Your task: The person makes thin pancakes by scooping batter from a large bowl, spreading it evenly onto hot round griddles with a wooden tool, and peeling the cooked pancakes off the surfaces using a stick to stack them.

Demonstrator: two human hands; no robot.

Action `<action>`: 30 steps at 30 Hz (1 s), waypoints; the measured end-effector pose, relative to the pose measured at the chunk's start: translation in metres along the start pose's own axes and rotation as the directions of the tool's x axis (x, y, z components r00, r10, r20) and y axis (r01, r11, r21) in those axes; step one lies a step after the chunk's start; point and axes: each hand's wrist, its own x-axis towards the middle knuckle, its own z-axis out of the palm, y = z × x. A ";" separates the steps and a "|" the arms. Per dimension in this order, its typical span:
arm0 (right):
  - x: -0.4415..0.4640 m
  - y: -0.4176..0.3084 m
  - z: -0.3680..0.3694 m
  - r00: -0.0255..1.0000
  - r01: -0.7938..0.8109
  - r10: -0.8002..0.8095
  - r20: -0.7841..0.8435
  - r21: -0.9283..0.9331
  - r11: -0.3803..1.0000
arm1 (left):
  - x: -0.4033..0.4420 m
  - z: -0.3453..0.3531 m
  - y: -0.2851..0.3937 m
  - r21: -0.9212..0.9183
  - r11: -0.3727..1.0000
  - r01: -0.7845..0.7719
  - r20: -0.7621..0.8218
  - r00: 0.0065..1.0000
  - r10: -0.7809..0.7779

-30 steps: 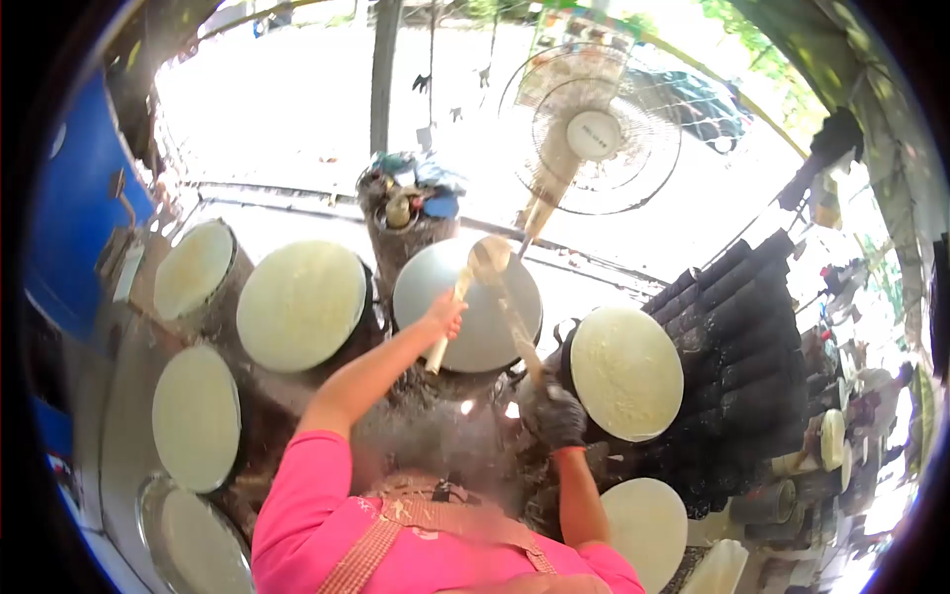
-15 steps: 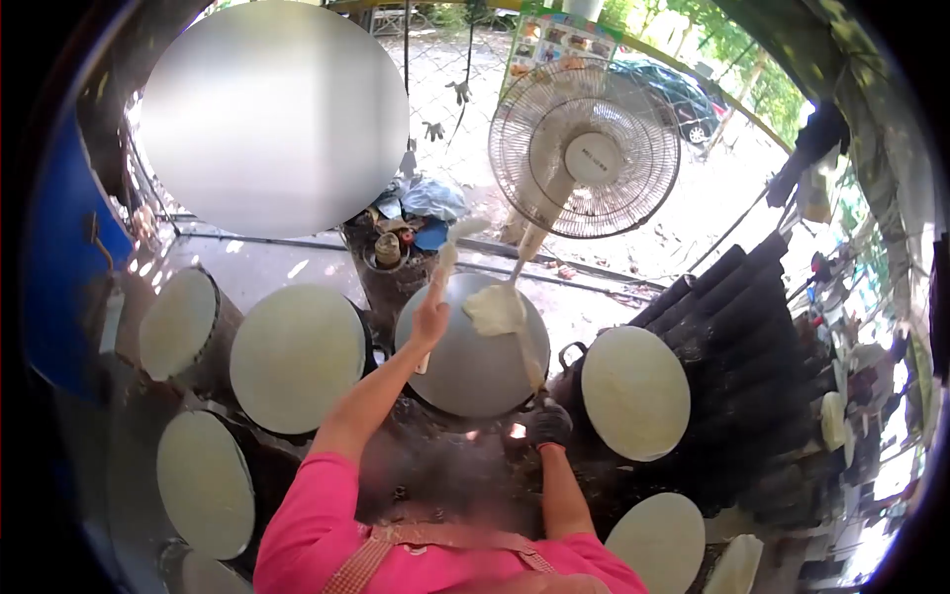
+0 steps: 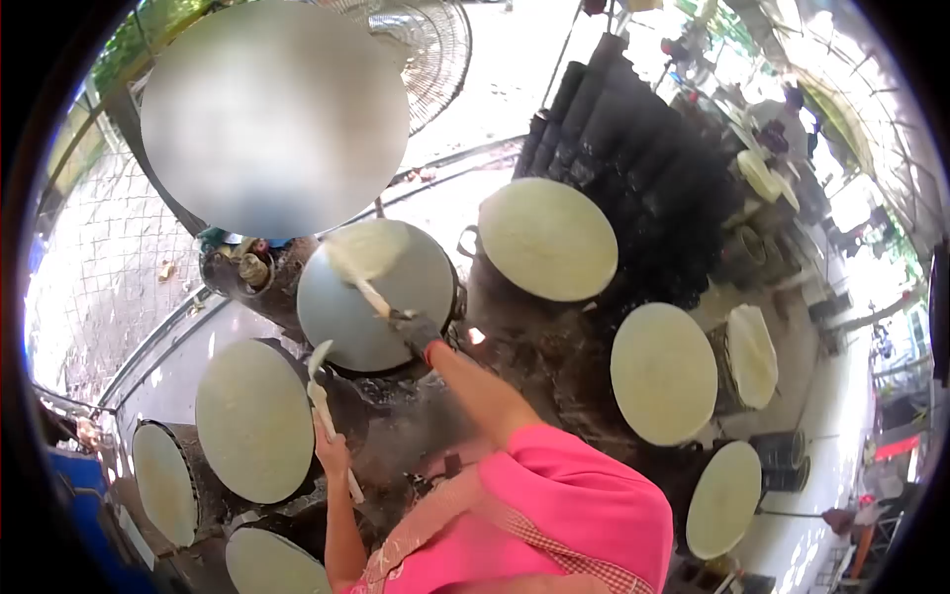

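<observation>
In the head view, my right hand (image 3: pixel 416 332), in a dark glove, grips a wooden-handled spatula (image 3: pixel 372 297). Its far end lies in a pale, blurred patch of batter (image 3: pixel 371 247) on the upper part of a grey round griddle (image 3: pixel 346 322). My bare left hand (image 3: pixel 332 453) is closed round a long pale-handled utensil (image 3: pixel 319 391), held upright below and left of this griddle. The utensil's curved tip looks coated with batter; its exact kind is unclear. Just left of it stands a round griddle (image 3: pixel 252 421) covered with a pale, flat layer.
More pale-covered round griddles stand at the upper right (image 3: pixel 547 240), right (image 3: pixel 663 374) and lower left (image 3: pixel 275 564). A stack of dark ridged pieces (image 3: pixel 633 148) rises behind. Part of a fan (image 3: pixel 435 59) shows at the top, beside a large blurred oval.
My view has turned right. The pale mass hanging from the right-hand spatula is now spread on the grey griddle. My left hand has come down from above it to its lower left.
</observation>
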 end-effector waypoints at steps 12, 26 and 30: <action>0.015 -0.021 -0.067 0.943 -0.037 -0.078 0.323 0.335 0.942 | -0.010 0.001 0.049 0.190 0.960 0.206 -0.099 0.977 -0.191; 0.123 -0.005 -0.131 0.754 -0.545 0.312 0.578 0.286 0.788 | -0.060 0.048 0.117 -0.141 0.930 0.339 -0.239 0.900 -0.365; 0.111 0.015 -0.096 0.701 -0.142 -0.080 0.709 0.248 0.958 | -0.080 0.059 0.123 -0.385 0.789 0.478 -0.083 0.834 -0.546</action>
